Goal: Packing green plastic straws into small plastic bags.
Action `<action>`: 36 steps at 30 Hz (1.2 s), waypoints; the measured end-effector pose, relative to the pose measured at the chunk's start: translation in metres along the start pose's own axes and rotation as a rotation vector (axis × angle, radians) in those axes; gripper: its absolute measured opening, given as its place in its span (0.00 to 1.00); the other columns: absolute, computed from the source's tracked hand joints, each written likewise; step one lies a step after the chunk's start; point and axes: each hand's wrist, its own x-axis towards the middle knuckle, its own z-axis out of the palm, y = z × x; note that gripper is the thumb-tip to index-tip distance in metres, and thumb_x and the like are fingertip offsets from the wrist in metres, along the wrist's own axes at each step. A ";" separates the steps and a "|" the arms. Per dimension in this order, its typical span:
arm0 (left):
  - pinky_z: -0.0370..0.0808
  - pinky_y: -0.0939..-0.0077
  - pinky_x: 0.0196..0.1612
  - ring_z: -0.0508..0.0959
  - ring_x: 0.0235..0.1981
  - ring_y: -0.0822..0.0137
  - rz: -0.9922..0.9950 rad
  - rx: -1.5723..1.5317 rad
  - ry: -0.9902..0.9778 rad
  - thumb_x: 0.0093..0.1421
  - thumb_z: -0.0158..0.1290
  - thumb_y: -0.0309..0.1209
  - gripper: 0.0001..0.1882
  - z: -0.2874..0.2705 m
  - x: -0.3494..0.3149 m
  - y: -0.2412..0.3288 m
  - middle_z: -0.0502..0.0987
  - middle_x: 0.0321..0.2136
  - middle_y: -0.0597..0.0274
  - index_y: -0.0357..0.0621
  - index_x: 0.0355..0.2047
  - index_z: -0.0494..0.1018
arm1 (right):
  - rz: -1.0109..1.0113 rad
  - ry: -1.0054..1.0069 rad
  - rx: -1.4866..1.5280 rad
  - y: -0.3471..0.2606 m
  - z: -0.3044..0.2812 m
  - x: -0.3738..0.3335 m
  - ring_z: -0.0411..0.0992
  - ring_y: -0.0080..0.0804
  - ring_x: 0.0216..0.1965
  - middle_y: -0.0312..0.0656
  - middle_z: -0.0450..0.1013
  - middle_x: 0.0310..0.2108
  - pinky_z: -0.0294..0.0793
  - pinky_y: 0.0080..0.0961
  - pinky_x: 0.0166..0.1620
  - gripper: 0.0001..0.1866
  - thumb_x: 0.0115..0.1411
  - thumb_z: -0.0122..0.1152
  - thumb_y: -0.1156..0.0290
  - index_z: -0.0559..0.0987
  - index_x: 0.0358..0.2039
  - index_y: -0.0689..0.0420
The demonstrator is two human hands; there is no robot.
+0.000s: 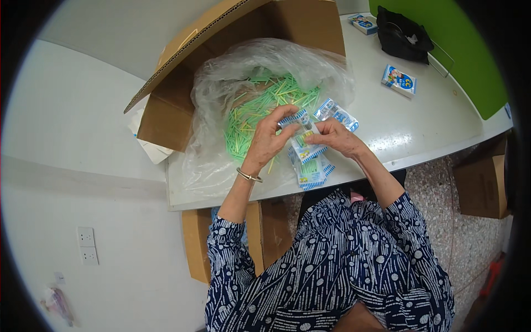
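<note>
Over the near edge of the table, my left hand [269, 138] and my right hand [338, 138] hold a small clear packet [302, 139] with blue-and-white striped ends. Short green sticks show through its window. My left fingers pinch its upper left side, while my right thumb presses on its front. Just below lie several similar packets [311, 172], overlapping, with green sticks inside. Another pile of blue-and-white packets [337, 114] rests beyond my right hand. Left of the hands, a heap of loose green sticks [249, 124] fills a clear plastic bag [207, 83].
The bag spills from a tipped cardboard box [166, 122] onto the white table [381, 138]. At the far right are a small blue-and-white box [399, 81], another such box [363, 24] and a black bag [401, 39] by a green panel [464, 61]. Cardboard boxes [480, 177] stand below.
</note>
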 end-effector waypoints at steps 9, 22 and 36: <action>0.71 0.85 0.40 0.72 0.40 0.77 -0.158 -0.118 -0.115 0.56 0.54 0.22 0.13 0.003 0.003 0.015 0.72 0.39 0.64 0.37 0.42 0.68 | -0.030 0.007 -0.056 -0.006 0.000 -0.010 0.68 0.12 0.26 0.33 0.76 0.25 0.66 0.12 0.29 0.12 0.55 0.63 0.66 0.81 0.33 0.64; 0.70 0.71 0.44 0.74 0.40 0.62 -0.114 0.157 -0.099 0.55 0.55 0.28 0.18 0.033 -0.050 -0.025 0.73 0.38 0.57 0.38 0.45 0.67 | -0.184 0.556 -0.921 -0.002 -0.037 -0.030 0.67 0.36 0.36 0.44 0.72 0.37 0.67 0.31 0.40 0.21 0.49 0.65 0.59 0.77 0.35 0.64; 0.58 0.54 0.53 0.61 0.54 0.49 0.100 0.974 -0.227 0.46 0.58 0.30 0.31 -0.058 -0.042 -0.060 0.61 0.55 0.52 0.52 0.53 0.65 | -0.350 0.805 -1.098 0.049 -0.067 -0.007 0.66 0.47 0.38 0.46 0.68 0.34 0.65 0.39 0.40 0.12 0.49 0.61 0.72 0.73 0.34 0.59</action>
